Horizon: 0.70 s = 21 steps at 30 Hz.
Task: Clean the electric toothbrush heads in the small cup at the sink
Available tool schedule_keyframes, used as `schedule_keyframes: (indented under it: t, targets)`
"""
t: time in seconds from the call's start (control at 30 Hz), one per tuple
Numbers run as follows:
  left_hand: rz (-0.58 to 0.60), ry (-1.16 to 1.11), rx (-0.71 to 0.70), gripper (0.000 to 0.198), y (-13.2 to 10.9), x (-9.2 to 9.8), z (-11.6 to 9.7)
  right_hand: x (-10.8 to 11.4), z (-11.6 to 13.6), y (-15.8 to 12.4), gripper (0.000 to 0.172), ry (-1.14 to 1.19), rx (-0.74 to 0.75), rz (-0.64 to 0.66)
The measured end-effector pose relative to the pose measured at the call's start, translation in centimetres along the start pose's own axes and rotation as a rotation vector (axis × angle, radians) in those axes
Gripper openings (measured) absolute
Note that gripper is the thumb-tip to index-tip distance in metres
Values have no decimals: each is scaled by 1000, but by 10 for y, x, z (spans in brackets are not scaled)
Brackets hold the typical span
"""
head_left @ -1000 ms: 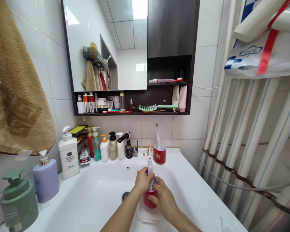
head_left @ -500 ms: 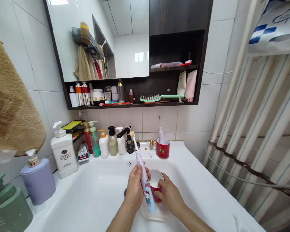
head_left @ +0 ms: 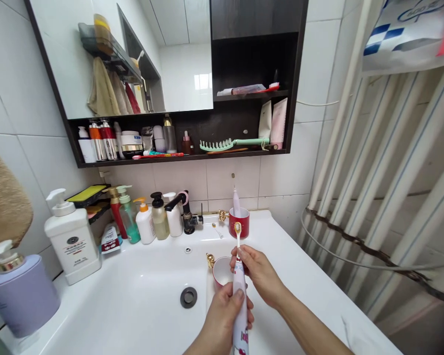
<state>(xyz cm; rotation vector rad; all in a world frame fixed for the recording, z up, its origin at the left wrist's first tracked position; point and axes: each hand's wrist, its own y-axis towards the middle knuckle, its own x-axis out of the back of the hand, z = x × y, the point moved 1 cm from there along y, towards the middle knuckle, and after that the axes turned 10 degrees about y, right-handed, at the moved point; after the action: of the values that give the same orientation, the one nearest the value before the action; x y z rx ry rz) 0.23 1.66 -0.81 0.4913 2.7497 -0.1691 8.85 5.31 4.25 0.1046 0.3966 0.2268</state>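
Note:
An electric toothbrush point(head_left: 240, 291) with a cartoon print on its pale handle points up and away over the basin. My left hand point(head_left: 224, 315) is closed around the handle. The fingers of my right hand point(head_left: 261, 273) pinch it near the base of the brush head point(head_left: 238, 229), whose bristles are yellowish. Behind my hands a red cup point(head_left: 222, 268) with a white inside sits in the basin, partly covered by them. A gold-coloured ornament point(head_left: 210, 260) shows at that cup's left side.
On the ledge are a black faucet point(head_left: 188, 217), a second red cup point(head_left: 244, 227) holding a lilac device, and several pump bottles point(head_left: 144, 222) at left. The sink's drain point(head_left: 188, 297) lies left of my hands. A dark mirror cabinet point(head_left: 185, 158) hangs above; radiator pipes point(head_left: 385, 197) stand right.
My right hand has left the red cup in the basin and now grips the toothbrush near its head. The toothbrush has turned more upright and shifted right. The view has swung right.

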Motion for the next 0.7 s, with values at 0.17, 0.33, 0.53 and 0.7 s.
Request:
schedule_keyframes:
  t: [0.17, 0.33, 0.53, 0.7]
  targets:
    - [20, -8, 162, 48, -1, -6, 0, 4, 0, -5, 20, 181, -25, -64]
    - [-107, 214, 10, 50, -2, -6, -4, 2, -4, -5, 20, 199, 62, -165]
    - [-34, 152, 123, 54, -3, -8, -2, -1, -6, -6, 23, 312, 19, -203]
    - [-38, 171, 112, 54, -5, -9, -1, -2, -7, -7, 22, 303, 58, -241]
